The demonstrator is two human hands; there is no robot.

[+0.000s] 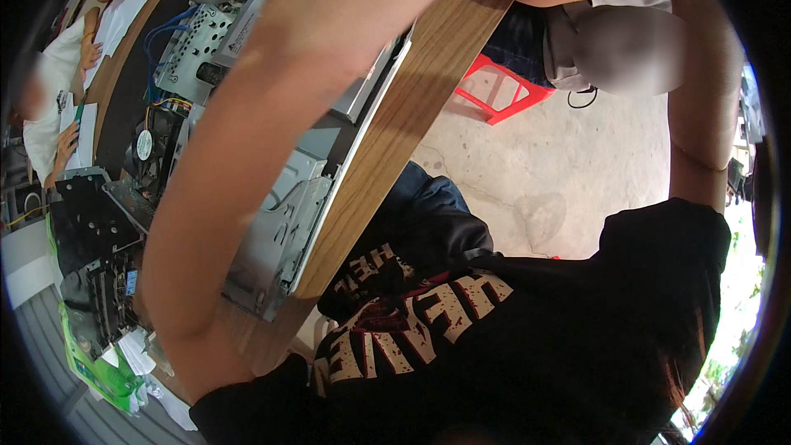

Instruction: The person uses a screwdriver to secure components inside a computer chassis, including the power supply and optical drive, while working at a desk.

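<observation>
Grey metal casing [284,231] lies on the wooden counter [445,33], partly screened by the left forearm [255,115], and with both the worker's hands out of view (grasping or empty, I can't tell), careful work means keeping that elbow [177,317] off its edges.

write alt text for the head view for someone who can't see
The wearer's left arm and right arm run off the top edge, hands out of frame. The left arm crosses in front of a wood-edged table bearing metal casings; a person in white is across it.
</observation>
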